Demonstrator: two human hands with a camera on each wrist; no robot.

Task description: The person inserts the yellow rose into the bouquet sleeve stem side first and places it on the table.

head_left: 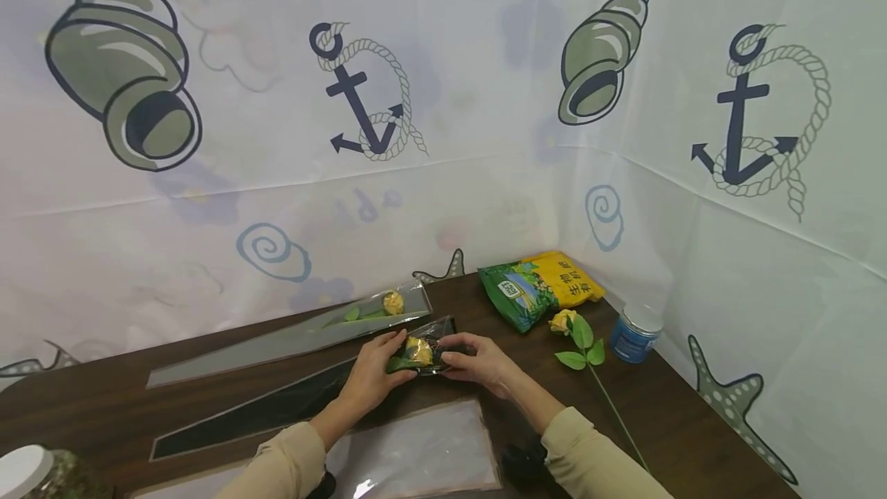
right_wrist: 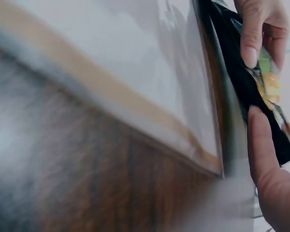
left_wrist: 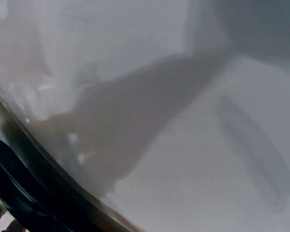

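Note:
A yellow rose [head_left: 419, 350] lies inside a black-backed clear flower sleeve [head_left: 277, 405] on the dark wooden table. My left hand [head_left: 373, 372] pinches the sleeve beside the bloom, its thumb on the near edge. On the other side, near the sleeve's wide end, my right hand [head_left: 481, 364] pinches it between thumb and fingers. The right wrist view shows both thumbs pressed along the black edge, with yellow petals [right_wrist: 272, 87] partly visible between the hands. Mostly a pale sheet [left_wrist: 208, 159] fills the left wrist view, with the black sleeve at its lower left corner.
Behind lies a grey-looking sleeve [head_left: 277, 350] with another yellow rose. A yellow-green bag [head_left: 543, 287], a loose yellow rose [head_left: 563, 320] with a long stem and a blue can [head_left: 635, 337] stand right. A white-lidded jar [head_left: 69, 476] is front left; pale sheets [head_left: 416, 449] lie in front.

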